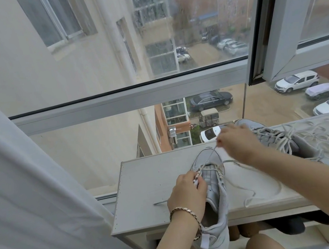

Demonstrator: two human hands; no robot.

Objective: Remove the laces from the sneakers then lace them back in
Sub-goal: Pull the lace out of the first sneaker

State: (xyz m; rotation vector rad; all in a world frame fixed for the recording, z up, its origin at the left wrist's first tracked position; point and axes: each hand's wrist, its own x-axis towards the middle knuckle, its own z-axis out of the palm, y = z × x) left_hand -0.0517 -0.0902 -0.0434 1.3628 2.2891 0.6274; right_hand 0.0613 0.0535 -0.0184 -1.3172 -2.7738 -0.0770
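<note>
Both grips closed: left hand (186,196) round smooth grey sneaker (214,181); right hand (238,142) pinching taut pale cord lace (210,155).

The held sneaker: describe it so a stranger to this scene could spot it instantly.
A pale table stands below the big window. On it, pick the nearer grey sneaker, heel overhanging the front edge. The left hand holds it; the other sneaker lies farther back and right.

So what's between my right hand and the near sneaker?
A taut stretch of lace runs from the right hand down to the near sneaker, at its eyelets; the head view shows it.
</note>
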